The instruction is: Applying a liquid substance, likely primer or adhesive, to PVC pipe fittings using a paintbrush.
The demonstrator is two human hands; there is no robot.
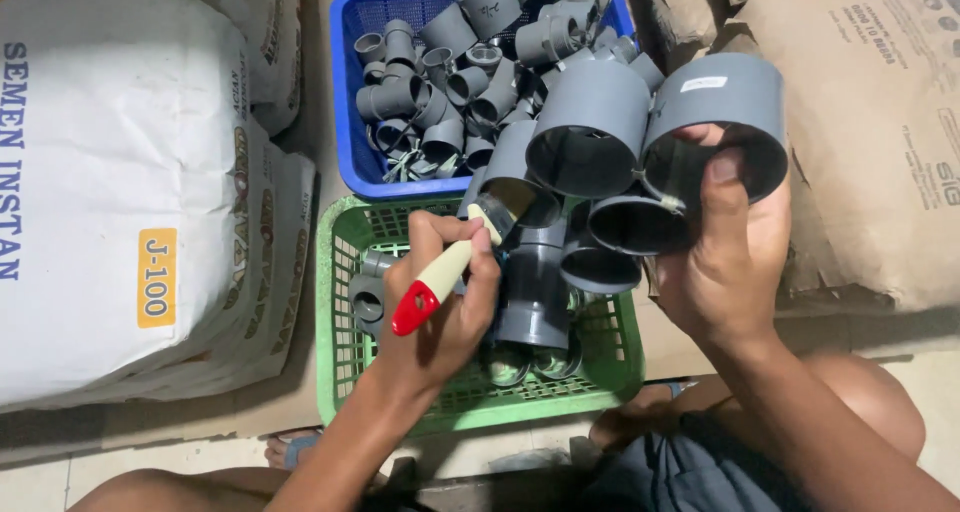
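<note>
The right hand (735, 252) grips a bunch of grey pipe couplings (650, 142), tied together, thumb hooked inside the rightmost ring. The bunch is held above the green basket (340, 302), just near of the blue basket (350, 92) of fittings. The left hand (440, 302) is closed around a brush (450, 267) with a cream-and-red handle, bristles at a coupling rim. The couplings look rigid, light and smooth-walled, likely slippery; a grip through a bore or across a rim appears most secure. Sacks (110, 192) lie left.
</note>
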